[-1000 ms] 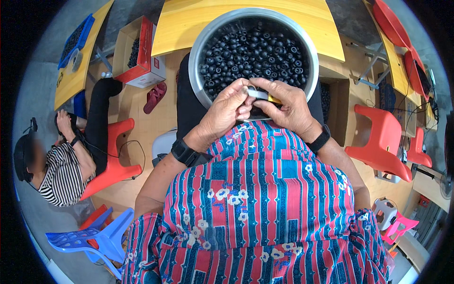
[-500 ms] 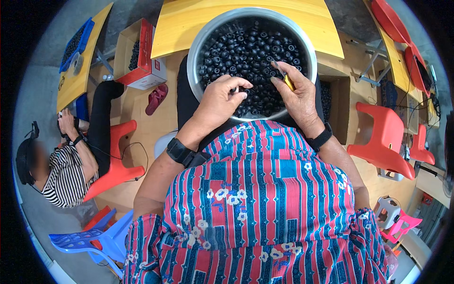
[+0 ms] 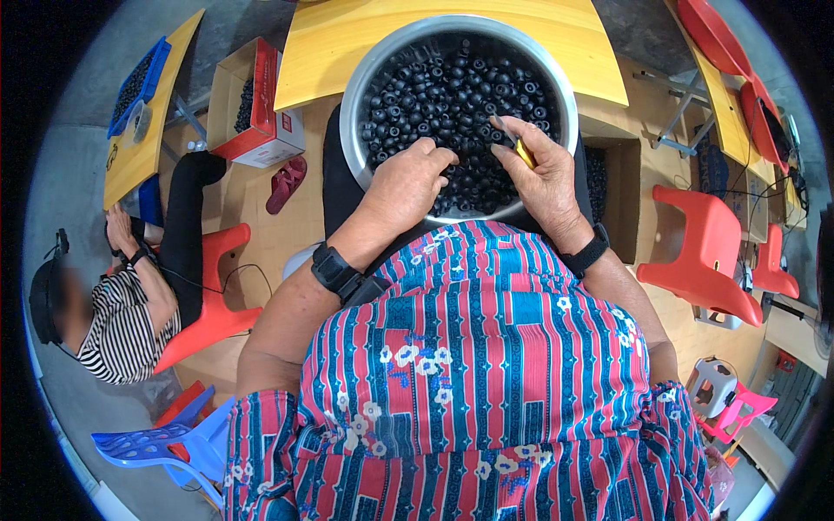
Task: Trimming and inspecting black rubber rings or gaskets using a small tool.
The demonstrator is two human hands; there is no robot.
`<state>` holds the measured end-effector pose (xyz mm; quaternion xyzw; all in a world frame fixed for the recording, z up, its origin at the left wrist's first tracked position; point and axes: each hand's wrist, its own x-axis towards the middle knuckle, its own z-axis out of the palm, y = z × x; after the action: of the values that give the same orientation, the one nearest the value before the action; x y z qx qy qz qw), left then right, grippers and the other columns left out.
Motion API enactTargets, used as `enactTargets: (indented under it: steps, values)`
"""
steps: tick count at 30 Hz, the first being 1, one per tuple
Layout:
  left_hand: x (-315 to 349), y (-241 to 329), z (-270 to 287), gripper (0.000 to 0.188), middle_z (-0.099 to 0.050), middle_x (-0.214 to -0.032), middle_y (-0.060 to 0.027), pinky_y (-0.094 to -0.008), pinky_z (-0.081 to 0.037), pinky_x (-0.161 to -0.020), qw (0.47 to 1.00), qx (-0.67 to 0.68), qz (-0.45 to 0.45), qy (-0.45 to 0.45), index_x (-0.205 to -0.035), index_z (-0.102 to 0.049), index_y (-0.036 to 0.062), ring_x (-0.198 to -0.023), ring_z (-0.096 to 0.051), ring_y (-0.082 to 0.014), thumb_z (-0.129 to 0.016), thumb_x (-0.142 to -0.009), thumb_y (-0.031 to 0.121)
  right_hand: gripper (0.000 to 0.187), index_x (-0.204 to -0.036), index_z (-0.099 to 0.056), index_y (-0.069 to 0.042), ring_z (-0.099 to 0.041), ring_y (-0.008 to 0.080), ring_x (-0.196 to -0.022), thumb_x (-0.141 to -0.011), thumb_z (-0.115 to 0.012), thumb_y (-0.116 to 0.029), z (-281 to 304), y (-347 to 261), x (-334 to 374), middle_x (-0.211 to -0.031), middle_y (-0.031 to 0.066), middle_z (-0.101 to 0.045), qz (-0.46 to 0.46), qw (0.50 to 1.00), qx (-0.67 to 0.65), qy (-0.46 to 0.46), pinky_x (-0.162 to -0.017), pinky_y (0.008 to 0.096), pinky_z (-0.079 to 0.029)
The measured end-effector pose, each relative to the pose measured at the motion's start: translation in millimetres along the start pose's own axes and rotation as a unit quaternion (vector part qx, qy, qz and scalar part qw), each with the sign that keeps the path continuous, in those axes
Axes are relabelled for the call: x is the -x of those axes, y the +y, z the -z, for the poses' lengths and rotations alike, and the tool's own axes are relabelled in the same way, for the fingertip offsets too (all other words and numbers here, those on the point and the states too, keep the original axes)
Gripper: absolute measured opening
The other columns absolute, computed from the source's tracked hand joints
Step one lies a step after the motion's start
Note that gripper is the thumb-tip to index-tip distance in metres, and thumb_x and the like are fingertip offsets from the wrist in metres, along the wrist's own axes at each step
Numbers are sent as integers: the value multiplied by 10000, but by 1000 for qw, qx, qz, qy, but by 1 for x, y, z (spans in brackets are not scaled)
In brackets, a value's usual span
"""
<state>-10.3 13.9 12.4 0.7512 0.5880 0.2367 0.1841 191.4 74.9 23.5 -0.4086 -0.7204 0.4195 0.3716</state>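
The smooth black, rounded, ring-ended pieces [image 3: 434,108] lie loose inside a wide, round, silver metal basin [image 3: 349,113]. Both hands are positioned over this basin. The left hand [image 3: 404,187] enters from the near left; its curled fingertips reach the near-central part of the pile, making it the hand closer to the middle of the pieces. Its thumb and forefinger bend toward each other; whether they grip a piece cannot be told. The right hand [image 3: 547,178] stands over the right side. Its fingers are clamped on a slender yellow-and-grey hand tool [image 3: 524,153]. The tool's long axis runs from near right to far left, with the grey end foremost and to the right of the left fingertips, a gap between them.

Materials: the pieces appear rigid, glossy and hollow-centred; many show a pale, circular highlight around a dark hole. The basin has a broad, rolled rim with a dull metallic sheen. Beyond it lies a flat, yellow, wood-grained tabletop [image 3: 313,52]; nearer is a pink-and-blue striped, floral fabric garment [image 3: 478,347].
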Motion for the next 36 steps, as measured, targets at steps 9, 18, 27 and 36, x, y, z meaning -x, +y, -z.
enactTargets:
  steps: [9, 18, 27, 36]
  values:
    - [3, 0, 5, 182, -552, -810, 22, -221, -431, -692, 945, 304, 109, 44, -1031, -670, 10, -738, -501, -72, -689, -864, 79, 333, -1197, -645, -46, -621, 122, -1023, -869, -675, 2, -1, 11, 0, -1139, 74, -689, 29, 998, -23, -55, -906, 249, -480]
    - [5, -1, 1, 247, -501, -788, 41, -167, -327, -514, 738, 642, 203, -47, -1101, -595, 10, -643, -402, -20, -575, -994, 231, 341, -1112, -668, 1, -679, 229, -961, -788, -746, -71, -6, 10, 0, -1046, 135, -705, 49, 992, -85, -78, -875, 305, -507]
    - [7, 3, -13, 174, -517, -814, 25, -155, -314, -493, 531, 809, 238, -85, -1035, -583, 63, -623, -393, -27, -544, -1009, 231, 363, -1103, -684, -21, -688, 214, -947, -753, -769, -66, -6, 8, -1, -1031, 125, -710, 70, 991, -76, -83, -841, 300, -523]
    - [9, 3, -13, 150, -512, -815, 27, -153, -313, -490, 531, 806, 239, -108, -993, -572, 82, -614, -391, -17, -549, -1007, 230, 309, -1084, -674, -13, -684, 237, -888, -793, -746, -85, -4, 5, 0, -965, 126, -706, 67, 989, -56, -115, -807, 296, -521]
